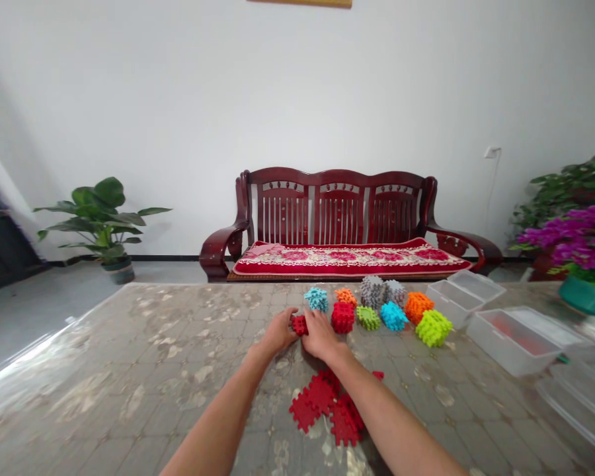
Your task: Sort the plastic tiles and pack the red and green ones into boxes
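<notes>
My left hand (277, 332) and my right hand (320, 336) close from both sides around a small stack of red interlocking foam-like tiles (299, 324) on the table. Part of the stack is hidden behind my fingers. Just right of my right hand stands another red tile stack (343, 317). Behind my fingers is a light blue stack (316, 299). Loose red notched tiles (322, 394) lie spread nearer to me, partly covered by my right forearm.
Orange (419, 306), grey (373, 291), green (367, 317), blue (393, 316) and yellow-green stacks (433, 328) stand to the right. Beyond them are clear plastic boxes (506, 354) and a flower pot (588, 297). A wooden bench (337, 175) stands behind the patterned table (178, 370).
</notes>
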A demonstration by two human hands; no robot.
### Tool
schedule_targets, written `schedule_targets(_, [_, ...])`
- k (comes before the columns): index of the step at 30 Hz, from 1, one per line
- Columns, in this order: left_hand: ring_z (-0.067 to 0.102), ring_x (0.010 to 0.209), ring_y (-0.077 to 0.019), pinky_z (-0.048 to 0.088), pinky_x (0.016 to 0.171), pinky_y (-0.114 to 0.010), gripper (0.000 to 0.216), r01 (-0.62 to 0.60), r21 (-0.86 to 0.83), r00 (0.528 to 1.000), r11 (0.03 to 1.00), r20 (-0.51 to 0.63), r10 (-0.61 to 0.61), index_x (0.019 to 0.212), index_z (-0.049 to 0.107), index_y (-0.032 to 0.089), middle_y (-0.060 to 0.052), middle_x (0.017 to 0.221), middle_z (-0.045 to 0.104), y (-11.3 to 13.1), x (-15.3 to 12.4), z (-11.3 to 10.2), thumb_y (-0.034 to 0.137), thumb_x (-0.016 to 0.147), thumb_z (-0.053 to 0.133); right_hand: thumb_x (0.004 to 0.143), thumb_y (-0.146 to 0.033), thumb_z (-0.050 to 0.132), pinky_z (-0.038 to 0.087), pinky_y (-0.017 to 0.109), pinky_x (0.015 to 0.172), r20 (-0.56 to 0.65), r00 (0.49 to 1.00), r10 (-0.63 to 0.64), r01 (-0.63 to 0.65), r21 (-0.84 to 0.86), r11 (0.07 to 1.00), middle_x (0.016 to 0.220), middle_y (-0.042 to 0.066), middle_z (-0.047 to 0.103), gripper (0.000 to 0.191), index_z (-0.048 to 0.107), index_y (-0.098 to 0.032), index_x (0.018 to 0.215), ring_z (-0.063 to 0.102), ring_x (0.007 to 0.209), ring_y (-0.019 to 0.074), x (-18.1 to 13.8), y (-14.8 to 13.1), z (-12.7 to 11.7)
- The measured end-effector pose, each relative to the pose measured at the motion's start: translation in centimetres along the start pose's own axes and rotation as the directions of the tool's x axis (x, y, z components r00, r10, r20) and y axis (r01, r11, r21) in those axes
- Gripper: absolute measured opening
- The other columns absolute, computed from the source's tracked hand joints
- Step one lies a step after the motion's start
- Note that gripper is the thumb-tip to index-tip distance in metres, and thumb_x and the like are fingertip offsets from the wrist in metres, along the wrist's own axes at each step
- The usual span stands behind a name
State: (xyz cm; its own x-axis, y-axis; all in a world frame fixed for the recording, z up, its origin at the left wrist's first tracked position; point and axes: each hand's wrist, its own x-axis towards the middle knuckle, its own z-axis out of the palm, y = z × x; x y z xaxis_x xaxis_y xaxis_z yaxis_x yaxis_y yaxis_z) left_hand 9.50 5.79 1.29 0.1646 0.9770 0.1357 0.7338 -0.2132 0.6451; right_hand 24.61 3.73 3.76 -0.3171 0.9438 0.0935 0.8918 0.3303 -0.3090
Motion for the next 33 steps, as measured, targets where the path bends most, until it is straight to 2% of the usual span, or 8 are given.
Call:
schedule_targets(3, [0.065, 0.099, -0.0220, 0.048, 0.090, -0.033, 0.055, -0.010, -0.015, 1.000, 1.000, -0.012, 0.010, 0.119, 0.059, 0.016, -0.008, 0.107, 0.071, 0.0, -0.3, -0.1, 0.006, 0.065, 0.063, 0.077, -0.013, 0.057, 0.041, 0.035, 0.096, 0.047, 0.998, -0.047, 0.048, -0.013, 0.999, 0.125, 0.012, 0.059, 0.050, 0.055, -0.018, 0.126, 0.055, 0.113, 0.0247, 0.5, 0.2, -0.2])
schedule_targets(9, [0.066, 0.095, -0.0203, 0.049, 0.086, -0.030, 0.055, -0.008, -0.053, 1.000, 0.999, -0.004, 0.008, 0.117, 0.060, 0.016, -0.005, 0.101, 0.073, 0.5, -1.3, -0.2, 0.002, 0.064, 0.058, 0.068, -0.017, 0.067, 0.045, 0.035, 0.087, 0.115, 0.991, -0.069, 0.073, -0.029, 0.997, 0.117, 0.014, 0.061, 0.048, 0.060, -0.015, 0.116, 0.060, 0.104, 0.0274, 1.0, 0.1, -0.7])
schedule_targets(13, [0.067, 0.098, -0.0211, 0.050, 0.087, -0.031, 0.059, 0.021, -0.098, 1.000, 0.995, -0.007, -0.022, 0.122, 0.058, 0.015, -0.006, 0.102, 0.073, 0.5, -1.8, 0.3, 0.002, 0.064, 0.058, 0.069, -0.015, 0.066, 0.045, 0.033, 0.085, 0.101, 0.993, -0.060, 0.062, -0.019, 0.998, 0.113, 0.014, 0.063, 0.043, 0.060, -0.014, 0.111, 0.062, 0.101, 0.0264, 0.3, 0.1, -1.1])
schedule_targets(17, [0.069, 0.092, -0.0167, 0.053, 0.084, -0.027, 0.066, 0.074, -0.194, 0.997, 0.978, 0.003, -0.075, 0.127, 0.052, 0.016, -0.006, 0.105, 0.072, 0.1, -1.9, 1.2, 0.000, 0.064, 0.060, 0.068, -0.022, 0.070, 0.044, 0.032, 0.081, 0.080, 0.995, -0.053, 0.053, 0.004, 0.999, 0.111, 0.013, 0.063, 0.044, 0.059, -0.014, 0.109, 0.062, 0.101, 0.0262, -0.6, 0.2, -1.6])
schedule_targets(21, [0.070, 0.089, -0.0157, 0.055, 0.082, -0.026, 0.068, 0.121, -0.296, 0.992, 0.947, 0.011, -0.123, 0.127, 0.051, 0.014, -0.009, 0.107, 0.072, -0.3, -1.9, 1.8, -0.002, 0.063, 0.061, 0.069, -0.029, 0.071, 0.044, 0.030, 0.078, 0.078, 0.995, -0.055, 0.055, 0.012, 0.998, 0.112, 0.010, 0.064, 0.045, 0.058, -0.017, 0.109, 0.062, 0.102, 0.0249, -0.9, 0.4, -1.8])
schedule_targets(25, [0.071, 0.090, -0.0161, 0.055, 0.081, -0.026, 0.071, 0.165, -0.380, 0.985, 0.910, 0.022, -0.170, 0.129, 0.049, 0.014, -0.010, 0.107, 0.071, -0.6, -1.7, 1.9, -0.002, 0.061, 0.064, 0.069, -0.029, 0.071, 0.046, 0.032, 0.081, 0.084, 0.994, -0.069, 0.072, -0.026, 0.997, 0.119, 0.012, 0.063, 0.057, 0.053, -0.018, 0.122, 0.061, 0.107, 0.0264, -0.5, 0.4, -1.6])
schedule_targets(28, [0.072, 0.087, -0.0170, 0.056, 0.076, -0.025, 0.071, 0.194, -0.447, 0.979, 0.873, 0.035, -0.199, 0.128, 0.049, 0.015, -0.009, 0.101, 0.073, -0.6, -1.6, 1.9, 0.000, 0.061, 0.068, 0.073, -0.024, 0.065, 0.046, 0.034, 0.086, 0.109, 0.988, -0.108, 0.117, -0.075, 0.990, 0.118, 0.012, 0.064, 0.048, 0.057, -0.019, 0.120, 0.061, 0.110, 0.0270, 0.1, 0.1, -1.5])
schedule_targets(33, [0.072, 0.079, -0.0171, 0.055, 0.069, -0.023, 0.073, 0.224, -0.584, 0.970, 0.780, 0.058, -0.235, 0.123, 0.050, 0.016, -0.005, 0.090, 0.074, -0.5, -1.9, 1.6, -0.001, 0.055, 0.071, 0.067, -0.019, 0.068, 0.049, 0.033, 0.086, 0.189, 0.968, -0.163, 0.191, -0.140, 0.972, 0.113, 0.016, 0.067, 0.042, 0.066, -0.015, 0.108, 0.064, 0.104, 0.0279, 0.8, -1.0, -2.0])
